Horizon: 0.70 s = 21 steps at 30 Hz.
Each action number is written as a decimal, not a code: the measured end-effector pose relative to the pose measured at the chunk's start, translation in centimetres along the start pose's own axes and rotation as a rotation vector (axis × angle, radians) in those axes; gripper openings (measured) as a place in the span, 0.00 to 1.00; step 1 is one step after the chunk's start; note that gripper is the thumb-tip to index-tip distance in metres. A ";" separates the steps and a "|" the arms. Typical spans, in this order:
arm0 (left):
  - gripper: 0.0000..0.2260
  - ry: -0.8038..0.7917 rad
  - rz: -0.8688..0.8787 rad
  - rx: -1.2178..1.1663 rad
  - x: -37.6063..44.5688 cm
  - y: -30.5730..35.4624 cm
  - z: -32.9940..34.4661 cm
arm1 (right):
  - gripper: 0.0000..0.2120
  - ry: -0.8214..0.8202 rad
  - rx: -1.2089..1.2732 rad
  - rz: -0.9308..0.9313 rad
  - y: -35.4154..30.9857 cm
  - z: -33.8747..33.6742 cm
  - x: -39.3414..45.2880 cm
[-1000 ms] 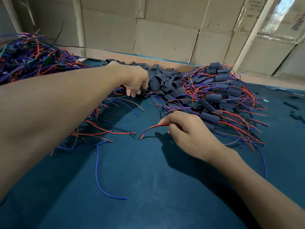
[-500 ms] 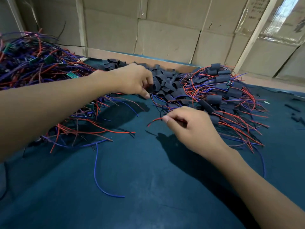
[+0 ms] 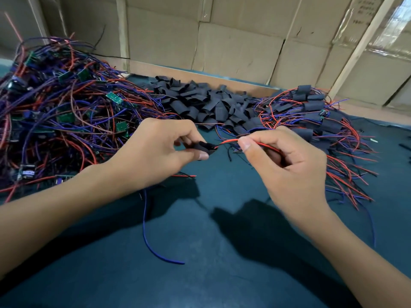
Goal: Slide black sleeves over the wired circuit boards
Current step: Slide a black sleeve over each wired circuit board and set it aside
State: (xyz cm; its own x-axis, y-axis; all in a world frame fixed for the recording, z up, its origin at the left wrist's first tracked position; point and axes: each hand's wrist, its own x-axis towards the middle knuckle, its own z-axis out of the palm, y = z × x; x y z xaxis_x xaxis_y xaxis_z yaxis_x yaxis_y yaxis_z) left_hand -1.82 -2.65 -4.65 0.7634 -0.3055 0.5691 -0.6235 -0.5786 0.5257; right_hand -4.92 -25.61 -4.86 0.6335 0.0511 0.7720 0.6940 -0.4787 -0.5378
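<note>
Above the blue worktop (image 3: pixel 200 252), at mid-frame, a black sleeve (image 3: pixel 205 147) is pinched between thumb and fingers of the left hand (image 3: pixel 155 156), while a red wire (image 3: pixel 231 141) is pinched between thumb and forefinger of the right hand (image 3: pixel 287 165); whether a board is enclosed in that hand cannot be told. The wire's free end is directed leftward at the sleeve's right-hand mouth, with tip and mouth touching or nearly so. The sleeve's long axis is seen to lie roughly in line with the wire, left to right, so the coming move is judged to be a threading of wire, then board, through the sleeve. Neither hand is clearly nearer the meeting point. No containers are present; stock is kept in loose heaps: unsleeved boards (image 3: pixel 66 112) with purple and red leads at left, spare sleeves (image 3: pixel 206 103) at centre rear, finished sleeved units (image 3: pixel 315 112) at right.
</note>
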 end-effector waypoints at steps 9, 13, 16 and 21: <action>0.08 -0.024 0.056 -0.046 -0.4 0.5 0.2 | 0.02 -0.149 -0.045 -0.026 -0.2 0.4 -0.3; 0.04 0.001 0.103 -0.006 -0.6 0.6 0.3 | 0.02 -0.226 -0.017 0.028 0.3 0.6 -0.4; 0.04 0.059 0.105 0.021 -0.4 0.5 0.1 | 0.06 -0.338 0.037 0.192 1.0 0.6 -0.3; 0.04 0.160 0.112 0.121 0.0 -0.7 -1.1 | 0.07 -0.513 -0.094 0.240 2.4 0.3 -0.8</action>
State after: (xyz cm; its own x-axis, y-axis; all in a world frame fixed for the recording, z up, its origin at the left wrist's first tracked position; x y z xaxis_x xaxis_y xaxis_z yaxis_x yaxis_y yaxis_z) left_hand -1.56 -1.42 -4.34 0.6477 -0.2548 0.7181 -0.6712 -0.6368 0.3795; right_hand -3.61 -26.51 -6.88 0.8710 0.3388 0.3558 0.4913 -0.6043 -0.6273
